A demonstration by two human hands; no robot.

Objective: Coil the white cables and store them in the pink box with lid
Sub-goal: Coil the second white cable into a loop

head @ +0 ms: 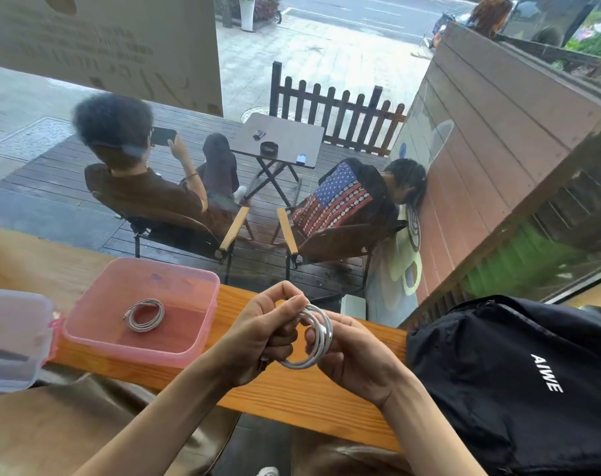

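A white cable (318, 338) is wound into a small ring and held over the wooden counter (292, 396) between both hands. My left hand (261, 334) pinches the ring's left side. My right hand (352, 355) grips its right side, fingers curled through the loop. To the left stands the open pink box (185, 280). One coiled white cable (144, 315) lies flat on the box's floor. The box's translucent lid (12, 338) rests at the far left, touching the box's corner.
A black backpack (519, 383) with white lettering fills the counter's right end, close to my right hand. Behind the counter is a window; outside, two people sit on chairs at a small folding table (285, 139). My lap is below the counter edge.
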